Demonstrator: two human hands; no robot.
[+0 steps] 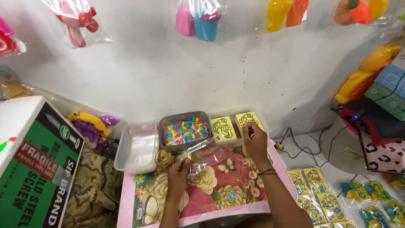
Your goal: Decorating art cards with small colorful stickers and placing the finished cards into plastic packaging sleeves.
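Yellow square cards printed with black cartoon line drawings are the draw here: the right hand [254, 141] is up at the far edge of the flowered pink mat [219, 185], its fingers closed on the right-hand yellow card [247, 120], which stands tilted in a clear shallow tray [236, 141]. A second yellow card [222, 128] leans just beside it, to its left in the same tray. A dark band sits round that right wrist.

Over to the left hand [178, 175], lower on the mat: its fingers are pinched together on a small clear plastic bag [195, 158], crinkled and shiny, lying across the mat's floral print. What is inside the bag is too small to tell.

Behind the bag stands a grey rectangular tub full of small multicoloured beads [185, 130], red, blue, yellow and green all mixed. Left of that, a white translucent rectangular tub holding a stack of clear bags [137, 147].

At far left, a green-and-white cardboard box [36, 169] leans in, with a yellow and purple toy in plastic [90, 124] tucked behind it against the wall. Down at the right, on the white desk [333, 169], more yellow picture cards in a row [318, 196], and bagged blue and yellow toys [371, 200] beside them. Black cables [303, 147] trail across the desk. Bagged bright plastic toys hang on the white wall [168, 63] above.
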